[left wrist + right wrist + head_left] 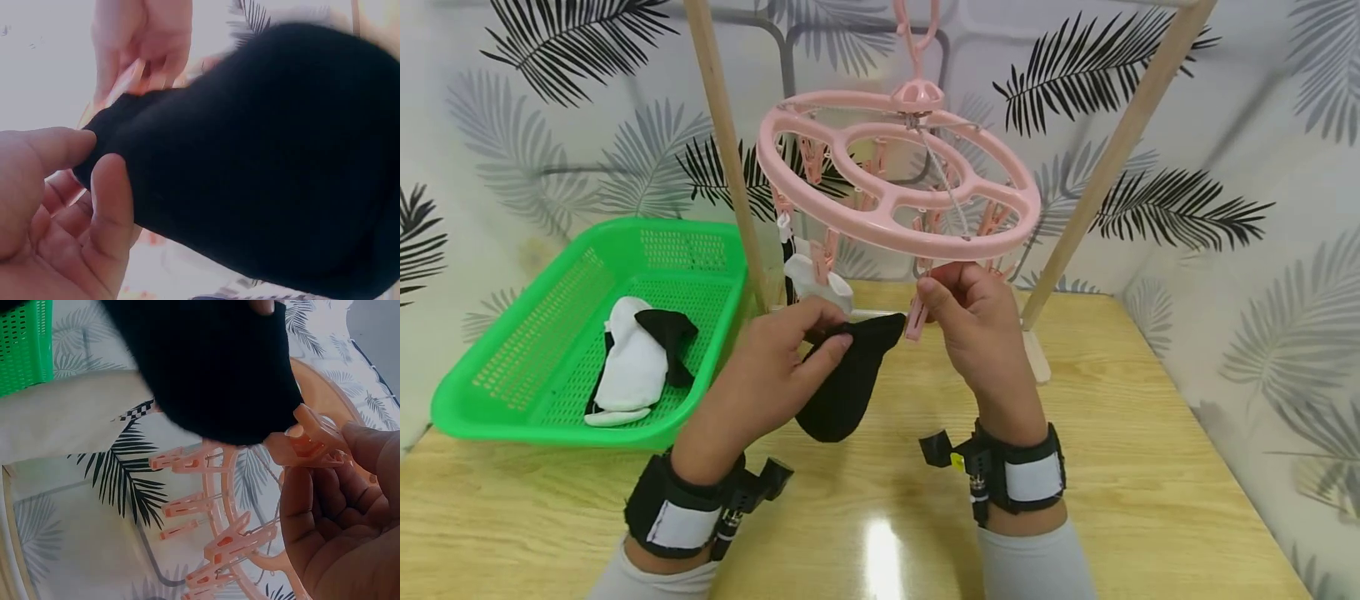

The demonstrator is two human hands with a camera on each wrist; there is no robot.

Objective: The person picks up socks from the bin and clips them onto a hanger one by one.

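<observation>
My left hand (782, 350) pinches a black sock (842, 387) by its upper edge, between thumb and fingers, and the rest of the sock hangs down. A pink clothespin (306, 440) is pinched between the thumb and fingers of my right hand (981, 325). It hangs under the round pink drying hanger (895, 229). The sock's corner lies right beside the clothespin; whether the clothespin's jaws have it between them I cannot tell. A white sock (827, 287) hangs from another clothespin at the hanger's left side.
To the left, a green basket (550, 433) holds a white sock (636, 358) and a black sock (670, 333). Wooden posts (722, 125) stand on both sides of the hanger, on the wooden table (1150, 433). Several other pink clothespins (231, 544) dangle from the hanger.
</observation>
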